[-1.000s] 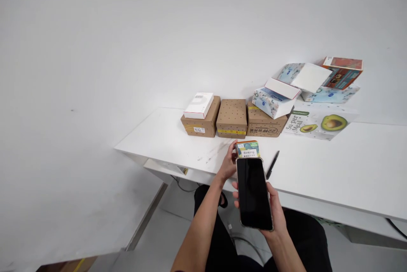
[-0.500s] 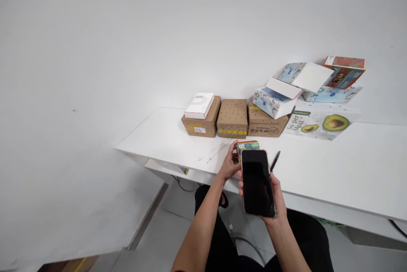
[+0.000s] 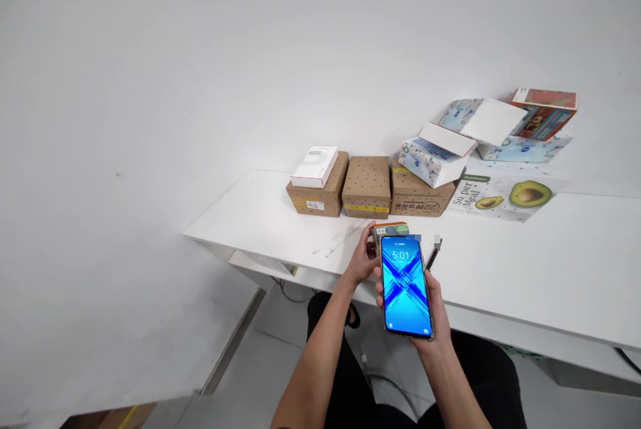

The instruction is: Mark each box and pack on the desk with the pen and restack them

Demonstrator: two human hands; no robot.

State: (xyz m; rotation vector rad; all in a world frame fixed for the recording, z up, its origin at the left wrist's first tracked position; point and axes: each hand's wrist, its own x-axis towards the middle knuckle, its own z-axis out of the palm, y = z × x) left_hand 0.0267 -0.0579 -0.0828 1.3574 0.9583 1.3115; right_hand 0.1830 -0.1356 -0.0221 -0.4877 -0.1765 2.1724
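My right hand point(image 3: 437, 312) is closed around a smartphone point(image 3: 406, 292) held upright towards me, its fingers wrapping the left edge. The lit screen has a blue pattern and reads 5:01. My left hand point(image 3: 361, 258) grips the left side of a small colourful box point(image 3: 391, 228) with an orange edge and a white label. The phone hides the lower part of that box. Just right of the phone's top, a black pen point(image 3: 433, 256) lies on the white table.
Along the wall on the white table point(image 3: 565, 262) stand brown cartons point(image 3: 366, 185), one with a white box point(image 3: 315, 167) on top. To the right are an avocado-printed box point(image 3: 505, 196), several floral boxes point(image 3: 431, 160) and an orange-and-teal box point(image 3: 547, 115). Cables point(image 3: 393, 385) lie on the floor.
The phone's screen has gone from black to lit, showing a blue lock screen with the time. Both hands stay in nearly the same place.
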